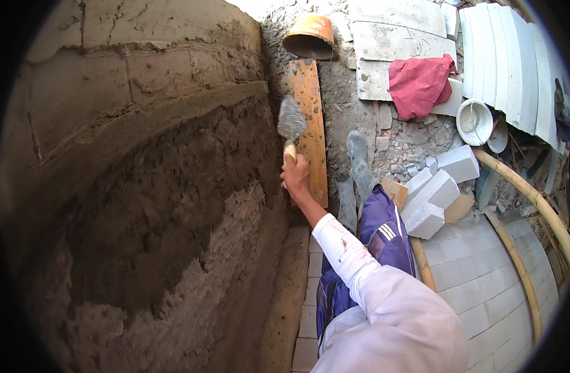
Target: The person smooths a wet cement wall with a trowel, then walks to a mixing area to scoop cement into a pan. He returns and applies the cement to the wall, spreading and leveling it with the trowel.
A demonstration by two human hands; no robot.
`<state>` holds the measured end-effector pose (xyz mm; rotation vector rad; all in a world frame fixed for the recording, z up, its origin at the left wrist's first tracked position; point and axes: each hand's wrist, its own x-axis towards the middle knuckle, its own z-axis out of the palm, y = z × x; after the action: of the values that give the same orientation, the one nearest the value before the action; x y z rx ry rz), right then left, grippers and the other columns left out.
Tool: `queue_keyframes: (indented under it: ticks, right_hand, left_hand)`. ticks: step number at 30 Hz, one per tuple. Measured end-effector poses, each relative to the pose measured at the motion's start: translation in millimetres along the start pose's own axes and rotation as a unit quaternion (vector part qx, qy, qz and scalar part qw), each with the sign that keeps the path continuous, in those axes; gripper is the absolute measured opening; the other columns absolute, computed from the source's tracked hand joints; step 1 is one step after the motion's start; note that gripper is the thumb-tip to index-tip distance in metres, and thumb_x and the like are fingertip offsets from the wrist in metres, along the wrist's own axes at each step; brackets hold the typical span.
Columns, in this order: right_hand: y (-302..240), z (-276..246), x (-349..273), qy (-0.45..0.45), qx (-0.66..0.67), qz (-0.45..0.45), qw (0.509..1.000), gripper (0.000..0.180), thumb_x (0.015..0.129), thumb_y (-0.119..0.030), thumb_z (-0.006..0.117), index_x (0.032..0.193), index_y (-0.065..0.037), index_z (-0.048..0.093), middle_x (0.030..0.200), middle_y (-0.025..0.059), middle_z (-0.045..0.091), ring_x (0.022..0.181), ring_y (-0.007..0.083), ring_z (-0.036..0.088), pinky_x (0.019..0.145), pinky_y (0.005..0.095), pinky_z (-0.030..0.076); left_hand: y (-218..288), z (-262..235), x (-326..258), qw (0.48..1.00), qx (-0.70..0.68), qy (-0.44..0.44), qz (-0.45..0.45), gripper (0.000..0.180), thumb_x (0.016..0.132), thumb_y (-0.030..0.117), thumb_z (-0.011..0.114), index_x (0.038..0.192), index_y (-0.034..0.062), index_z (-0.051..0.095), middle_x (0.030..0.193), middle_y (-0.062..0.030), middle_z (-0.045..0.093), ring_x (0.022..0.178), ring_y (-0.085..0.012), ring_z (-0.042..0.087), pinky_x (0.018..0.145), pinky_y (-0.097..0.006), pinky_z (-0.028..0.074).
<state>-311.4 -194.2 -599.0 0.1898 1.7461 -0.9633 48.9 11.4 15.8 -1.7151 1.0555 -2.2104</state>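
My right hand [295,176] is closed around the light wooden handle of a trowel [291,121]. The trowel's grey metal blade points away from me, slightly blurred, and appears over the left edge of a wooden plank [311,124]. Dark, rough mortar [154,186] covers much of the wall [154,74] on my left. Lower down, a paler, rough band of that wall shows. My left hand is not in the picture.
An orange bucket [311,38] lies tipped at the plank's far end. To the right are a red cloth [418,87], a white bucket [474,122], several pale blocks [431,193] and rubble. Bamboo poles [530,193] cross the right side. My boots [358,155] stand beside the plank.
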Motion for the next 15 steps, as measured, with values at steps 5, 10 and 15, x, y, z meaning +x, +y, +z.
queue_keyframes:
  ticks: [5,10,15]
  right_hand:
    - [47.1,-12.3,-0.4,-0.025,-0.096,-0.048,0.994,0.034,0.1,-0.035,0.057,0.101,-0.001,0.055,0.083,0.0153,0.062,0.07,0.0257,0.061,0.059,0.0412,0.048]
    - [70.3,-16.2,-0.7,-0.042,-0.212,-0.062,0.974,0.045,0.098,-0.04,0.057,0.115,0.001,0.055,0.105,0.033,0.067,0.101,0.0512,0.064,0.086,0.0557,0.049]
    - [104.3,-35.4,5.3,0.0,-0.308,-0.053,0.95,0.039,0.098,-0.035,0.056,0.114,0.001,0.051,0.105,0.035,0.067,0.1,0.0538,0.064,0.087,0.0586,0.05]
  left_hand:
    - [3.7,-8.4,10.2,0.999,-0.03,-0.011,0.01,0.061,0.107,0.049,0.042,0.13,-0.0072,0.048,0.128,-0.0272,0.05,0.115,-0.0444,0.049,0.102,-0.057,0.037]
    - [7.3,-7.3,9.6,0.999,-0.052,-0.013,-0.012,0.058,0.106,0.045,0.044,0.129,-0.0078,0.047,0.126,-0.0262,0.049,0.113,-0.0423,0.048,0.101,-0.057,0.036]
    - [5.0,-4.4,2.5,0.999,-0.01,-0.014,0.03,0.059,0.108,0.046,0.04,0.13,-0.0082,0.046,0.126,-0.0256,0.049,0.113,-0.0424,0.047,0.101,-0.057,0.035]
